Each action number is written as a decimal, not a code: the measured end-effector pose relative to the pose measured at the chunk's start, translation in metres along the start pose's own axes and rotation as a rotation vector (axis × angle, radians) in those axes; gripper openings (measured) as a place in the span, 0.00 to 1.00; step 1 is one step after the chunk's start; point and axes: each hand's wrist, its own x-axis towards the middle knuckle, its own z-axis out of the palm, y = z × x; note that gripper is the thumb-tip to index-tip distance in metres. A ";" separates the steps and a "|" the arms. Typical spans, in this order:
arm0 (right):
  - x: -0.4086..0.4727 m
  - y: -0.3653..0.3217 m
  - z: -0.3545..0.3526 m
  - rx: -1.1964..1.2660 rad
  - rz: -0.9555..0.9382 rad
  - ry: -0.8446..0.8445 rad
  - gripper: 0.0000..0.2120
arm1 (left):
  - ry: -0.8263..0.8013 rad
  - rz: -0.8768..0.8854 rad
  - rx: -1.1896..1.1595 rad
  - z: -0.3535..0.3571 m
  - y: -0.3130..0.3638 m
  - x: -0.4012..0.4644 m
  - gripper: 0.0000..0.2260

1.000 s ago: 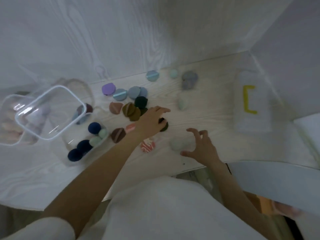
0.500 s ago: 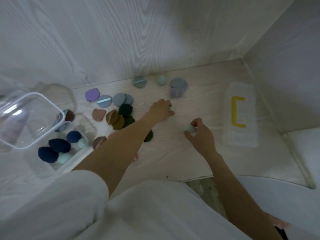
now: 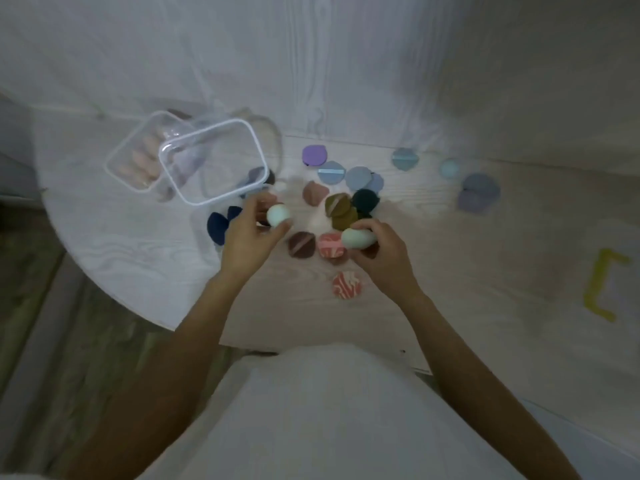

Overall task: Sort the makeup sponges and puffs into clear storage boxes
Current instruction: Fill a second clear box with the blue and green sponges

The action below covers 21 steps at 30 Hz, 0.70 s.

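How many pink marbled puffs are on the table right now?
2: one pink puff beside the right hand, another pink puff nearer the table edge. More may be hidden.

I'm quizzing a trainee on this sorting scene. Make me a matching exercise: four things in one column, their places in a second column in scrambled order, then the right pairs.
Things
1. purple puff
2. pale green sponge
3. pink marbled puff
4. navy sponges

Places
A. held in the right hand
B. lying alone on the table, nearest the person
C. farthest back in the cluster, near the wall
D. to the left of the left hand, below the clear storage boxes

Pairs: 1-C, 2-A, 3-B, 4-D
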 end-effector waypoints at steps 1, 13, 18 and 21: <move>0.004 -0.009 0.010 0.034 -0.002 -0.025 0.17 | 0.029 -0.014 0.019 -0.017 -0.011 -0.003 0.14; 0.052 -0.075 0.098 -0.005 -0.159 -0.115 0.14 | 0.005 0.172 0.496 -0.087 -0.083 0.002 0.18; 0.061 -0.078 0.117 -0.039 -0.131 -0.127 0.15 | -0.120 0.279 0.529 -0.088 -0.086 0.009 0.17; 0.059 -0.075 0.121 -0.049 -0.109 -0.130 0.15 | -0.206 0.323 0.576 -0.090 -0.087 0.014 0.18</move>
